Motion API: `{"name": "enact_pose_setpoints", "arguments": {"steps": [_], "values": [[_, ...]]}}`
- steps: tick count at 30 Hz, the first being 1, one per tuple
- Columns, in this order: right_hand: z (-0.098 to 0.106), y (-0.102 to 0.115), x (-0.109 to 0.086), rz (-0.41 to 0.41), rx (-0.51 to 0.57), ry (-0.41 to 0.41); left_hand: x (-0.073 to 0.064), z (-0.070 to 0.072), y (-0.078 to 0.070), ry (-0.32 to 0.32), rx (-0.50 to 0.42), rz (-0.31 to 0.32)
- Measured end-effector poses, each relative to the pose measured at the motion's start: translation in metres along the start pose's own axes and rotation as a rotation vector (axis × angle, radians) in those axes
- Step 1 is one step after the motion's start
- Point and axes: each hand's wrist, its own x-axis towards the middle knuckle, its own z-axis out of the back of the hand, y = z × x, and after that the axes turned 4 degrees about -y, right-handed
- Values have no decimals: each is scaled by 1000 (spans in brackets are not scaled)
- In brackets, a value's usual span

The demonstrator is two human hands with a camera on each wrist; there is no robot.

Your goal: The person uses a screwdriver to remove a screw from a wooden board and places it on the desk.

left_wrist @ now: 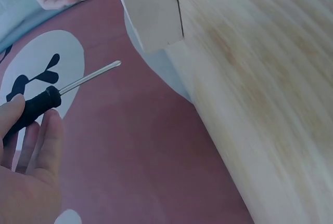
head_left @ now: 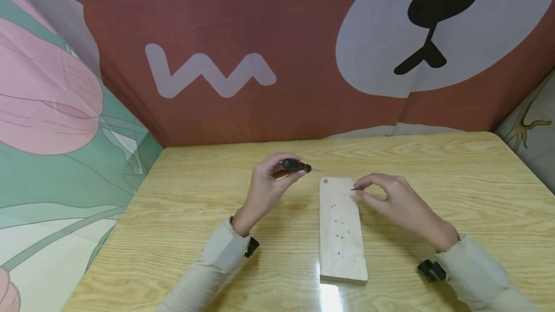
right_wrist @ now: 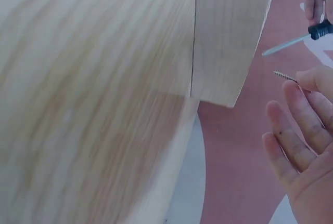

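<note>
My left hand (head_left: 270,180) holds a screwdriver (head_left: 296,164) by its black handle, above the table and left of the board's far end. In the left wrist view the screwdriver's (left_wrist: 35,108) metal shaft points away from the fingers, its tip touching nothing. Between thumb and index finger my right hand (head_left: 392,200) pinches a small screw (head_left: 357,188) over the board's far right corner. The screw's (right_wrist: 284,76) threaded end sticks out from the fingertips in the right wrist view. Lengthwise below both hands lies a pale wooden board (head_left: 347,266) with several small dark holes.
The board rests on a wood-grain table (head_left: 195,206). Behind the table's far edge hangs a red-brown printed cloth (head_left: 303,110). Another printed cloth (head_left: 52,177) covers the left side, and one more (head_left: 531,138) stands at the right.
</note>
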Motion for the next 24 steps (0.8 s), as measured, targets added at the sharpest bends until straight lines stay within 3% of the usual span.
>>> {"name": "enact_pose_setpoints", "arguments": {"steps": [8,24], "values": [[7,-12,-6,30,-28,-72,-2,7,5,-2,49,-15],[32,-31,-19,-80,-94,-85,-5,20,15,-11,88,-1]]}}
